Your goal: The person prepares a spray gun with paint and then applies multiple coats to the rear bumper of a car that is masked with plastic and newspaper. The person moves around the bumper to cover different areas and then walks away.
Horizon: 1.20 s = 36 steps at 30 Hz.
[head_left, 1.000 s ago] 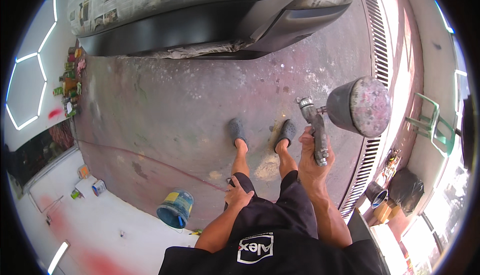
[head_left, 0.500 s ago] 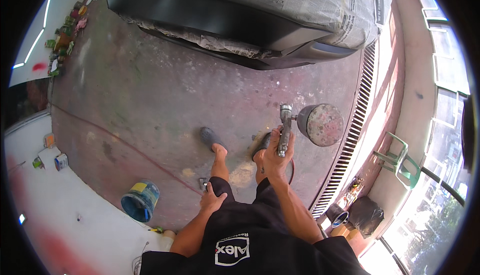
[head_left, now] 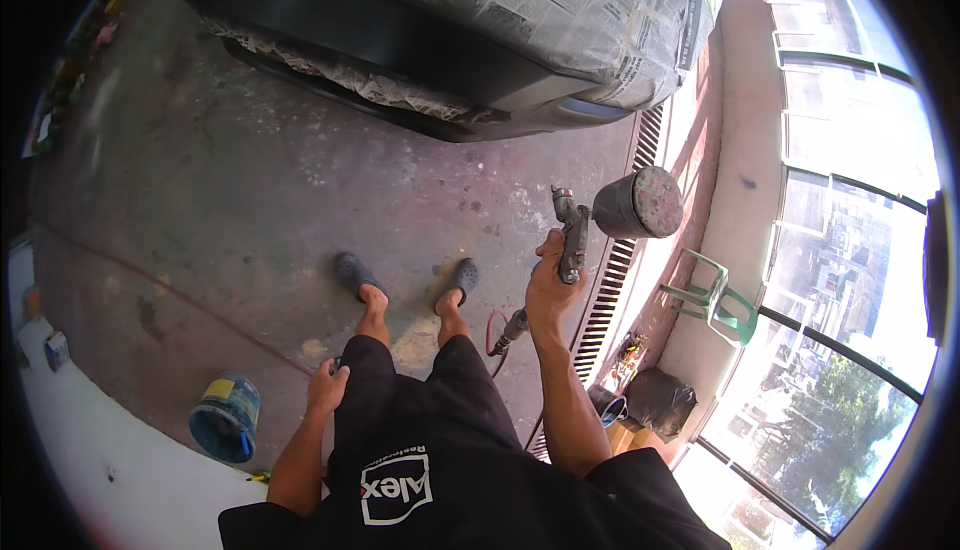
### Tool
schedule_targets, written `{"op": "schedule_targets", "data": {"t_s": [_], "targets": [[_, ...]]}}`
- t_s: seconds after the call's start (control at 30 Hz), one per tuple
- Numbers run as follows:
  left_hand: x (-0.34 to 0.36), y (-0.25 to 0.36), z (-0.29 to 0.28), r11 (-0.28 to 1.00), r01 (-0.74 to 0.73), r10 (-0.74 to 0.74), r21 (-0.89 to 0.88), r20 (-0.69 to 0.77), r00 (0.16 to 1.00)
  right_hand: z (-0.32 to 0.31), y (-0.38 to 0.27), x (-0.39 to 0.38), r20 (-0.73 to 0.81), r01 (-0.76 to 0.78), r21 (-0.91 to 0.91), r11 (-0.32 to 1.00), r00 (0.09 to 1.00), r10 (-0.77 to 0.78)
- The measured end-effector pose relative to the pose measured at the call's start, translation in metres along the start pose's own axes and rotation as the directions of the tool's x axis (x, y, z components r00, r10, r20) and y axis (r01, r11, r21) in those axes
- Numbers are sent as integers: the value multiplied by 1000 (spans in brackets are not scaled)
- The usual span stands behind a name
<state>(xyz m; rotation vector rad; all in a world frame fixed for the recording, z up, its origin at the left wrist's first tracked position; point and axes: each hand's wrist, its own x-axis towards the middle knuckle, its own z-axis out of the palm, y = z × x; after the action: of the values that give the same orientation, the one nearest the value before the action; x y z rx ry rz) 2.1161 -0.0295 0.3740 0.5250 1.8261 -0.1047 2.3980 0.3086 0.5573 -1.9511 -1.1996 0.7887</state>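
One spray gun point(head_left: 574, 246), lettered shirt point(head_left: 490, 498)

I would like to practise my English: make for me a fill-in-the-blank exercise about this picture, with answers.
1. The hand that holds the spray gun is the person's ____ one.
2. The blue bucket is on the person's ____ side.
3. The sheets beside the dark bumper are printed pages of a ____.
4. The plastic bag is ____ in colour.
Missing words: right; left; newspaper; black.
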Motion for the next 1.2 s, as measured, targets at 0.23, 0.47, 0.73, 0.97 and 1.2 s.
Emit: {"op": "schedule_targets", "data": {"t_s": [0.23, 0.47, 0.73, 0.97, 1.2], "targets": [[5, -28, -22, 996, -72, 68, -54, -60, 996, -4, -32, 19, -53, 50, -54, 997, 997, -53], [3, -19, -50, 978, -152, 136, -143, -116, 984, 42, -110, -12, 273, -42, 176, 983, 962, -8], [8, -54, -65, 976, -200, 185, -93, -145, 972, 5, -105, 22, 79, -74, 82, 994, 995, 67], [-8, -83, -71, 977, -157, 134, -145, -152, 979, -19, -100, 25, -155, -187, -56, 981, 972, 176], [-11, -109, -80, 925, -206, 136, -318, -229, 964, 78, -126, 5, -15, -35, 83, 996, 999, 36]]}}
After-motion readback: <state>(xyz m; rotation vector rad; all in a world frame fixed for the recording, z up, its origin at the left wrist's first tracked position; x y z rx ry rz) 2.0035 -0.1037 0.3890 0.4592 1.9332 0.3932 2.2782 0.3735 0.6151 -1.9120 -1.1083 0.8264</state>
